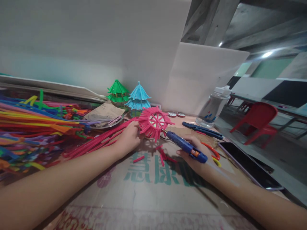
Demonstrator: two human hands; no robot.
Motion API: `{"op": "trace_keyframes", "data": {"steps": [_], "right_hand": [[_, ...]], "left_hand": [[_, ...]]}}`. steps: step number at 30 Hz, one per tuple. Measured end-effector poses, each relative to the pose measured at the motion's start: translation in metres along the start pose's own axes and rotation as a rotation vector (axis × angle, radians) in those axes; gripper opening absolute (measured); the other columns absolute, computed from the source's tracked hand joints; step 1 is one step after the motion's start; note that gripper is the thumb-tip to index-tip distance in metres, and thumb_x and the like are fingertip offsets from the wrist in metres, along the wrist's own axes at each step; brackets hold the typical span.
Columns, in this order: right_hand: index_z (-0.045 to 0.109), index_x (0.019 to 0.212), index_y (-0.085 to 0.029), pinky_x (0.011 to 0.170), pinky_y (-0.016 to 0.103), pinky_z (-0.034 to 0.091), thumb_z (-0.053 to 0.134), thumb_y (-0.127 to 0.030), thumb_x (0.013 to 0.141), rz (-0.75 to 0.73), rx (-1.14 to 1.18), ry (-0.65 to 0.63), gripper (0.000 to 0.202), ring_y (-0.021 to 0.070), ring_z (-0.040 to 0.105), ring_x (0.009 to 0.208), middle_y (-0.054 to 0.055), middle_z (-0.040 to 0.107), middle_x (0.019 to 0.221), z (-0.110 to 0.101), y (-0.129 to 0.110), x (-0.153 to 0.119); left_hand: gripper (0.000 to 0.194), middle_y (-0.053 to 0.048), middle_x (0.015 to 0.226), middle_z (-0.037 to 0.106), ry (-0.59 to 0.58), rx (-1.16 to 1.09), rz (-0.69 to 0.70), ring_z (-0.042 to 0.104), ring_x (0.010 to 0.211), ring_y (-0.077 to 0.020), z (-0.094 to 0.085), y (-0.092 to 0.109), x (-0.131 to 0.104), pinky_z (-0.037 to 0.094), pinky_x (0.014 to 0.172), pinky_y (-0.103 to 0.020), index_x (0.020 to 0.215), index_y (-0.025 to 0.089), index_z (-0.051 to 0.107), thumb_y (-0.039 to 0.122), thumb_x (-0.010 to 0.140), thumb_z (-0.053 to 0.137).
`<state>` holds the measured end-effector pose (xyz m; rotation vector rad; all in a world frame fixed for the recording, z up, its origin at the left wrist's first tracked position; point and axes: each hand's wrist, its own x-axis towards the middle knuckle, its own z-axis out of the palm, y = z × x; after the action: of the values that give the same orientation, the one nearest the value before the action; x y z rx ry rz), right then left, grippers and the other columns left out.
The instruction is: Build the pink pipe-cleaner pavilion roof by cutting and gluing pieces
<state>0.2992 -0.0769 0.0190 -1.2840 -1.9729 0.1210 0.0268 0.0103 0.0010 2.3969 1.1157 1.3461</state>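
Note:
My left hand (130, 136) is closed on the left edge of a pink pipe-cleaner wheel (157, 121), a ring of short pieces with spokes across a pale middle. In my right hand (195, 151) is a blue glue gun (185, 145), its nozzle pointing at the wheel's lower right rim. Whether the tip touches cannot be made out. Several short cut pink pieces (163, 156) lie on the table below the wheel. Long pink pipe cleaners (96, 143) stretch out to the left of my left hand.
Colourful pipe cleaners (35, 127) fill the left side. Behind stand a green pagoda (117, 92) and a blue pagoda (138, 95), beside a plate with brown paper (104, 113). To the right are a water bottle (213, 107), a dark blue tool (202, 130), orange-handled scissors (212, 150) and a phone (249, 164).

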Motion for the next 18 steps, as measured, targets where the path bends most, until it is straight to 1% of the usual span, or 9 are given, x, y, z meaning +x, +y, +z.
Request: {"op": "trace_keyframes", "data": {"steps": [4, 8, 11, 14, 18], "right_hand": [[0.064, 0.107, -0.026, 0.073, 0.032, 0.054, 0.067, -0.034, 0.080, -0.002, -0.007, -0.010, 0.028, 0.0226, 0.070, 0.088, 0.003, 0.074, 0.103, 0.0005, 0.0008, -0.0005], [0.064, 0.108, -0.025, 0.075, 0.034, 0.054, 0.067, -0.035, 0.080, 0.015, 0.008, -0.024, 0.030, 0.0235, 0.070, 0.089, 0.004, 0.074, 0.102, -0.0002, -0.0018, 0.0006], [0.065, 0.106, -0.024, 0.075, 0.034, 0.054, 0.067, -0.035, 0.078, 0.025, 0.026, -0.020, 0.030, 0.0238, 0.070, 0.087, 0.005, 0.075, 0.100, -0.0009, -0.0052, 0.0022], [0.065, 0.105, -0.025, 0.074, 0.034, 0.054, 0.067, -0.034, 0.078, 0.026, 0.023, -0.022, 0.029, 0.0232, 0.070, 0.086, 0.004, 0.074, 0.100, -0.0015, -0.0074, 0.0030], [0.066, 0.106, -0.026, 0.070, 0.031, 0.053, 0.068, -0.033, 0.077, 0.034, -0.004, -0.009, 0.029, 0.0215, 0.069, 0.078, 0.002, 0.074, 0.093, -0.0017, -0.0072, 0.0022]], "left_hand": [[0.024, -0.009, 0.102, 0.069, -0.009, 0.026, 0.028, 0.063, 0.100, -0.0259, -0.0013, 0.0043, 0.0014, 0.052, 0.091, -0.039, 0.103, 0.017, 0.067, 0.015, 0.081, 0.059], [0.022, -0.010, 0.104, 0.068, -0.020, 0.063, 0.002, 0.062, 0.102, -0.0273, -0.0007, 0.0027, 0.0013, 0.051, 0.092, -0.041, 0.102, 0.015, 0.068, 0.018, 0.081, 0.059], [0.023, -0.010, 0.106, 0.068, -0.044, 0.057, 0.004, 0.062, 0.104, -0.0277, -0.0005, 0.0014, 0.0014, 0.049, 0.095, -0.042, 0.103, 0.015, 0.069, 0.019, 0.083, 0.058], [0.026, -0.010, 0.108, 0.069, -0.060, 0.018, 0.019, 0.062, 0.106, -0.0274, -0.0003, 0.0001, 0.0018, 0.048, 0.098, -0.043, 0.104, 0.017, 0.069, 0.014, 0.081, 0.057], [0.028, -0.009, 0.106, 0.070, -0.051, -0.032, -0.001, 0.061, 0.106, -0.0270, 0.0012, -0.0037, 0.0017, 0.048, 0.100, -0.044, 0.103, 0.018, 0.069, 0.012, 0.077, 0.060]]}}
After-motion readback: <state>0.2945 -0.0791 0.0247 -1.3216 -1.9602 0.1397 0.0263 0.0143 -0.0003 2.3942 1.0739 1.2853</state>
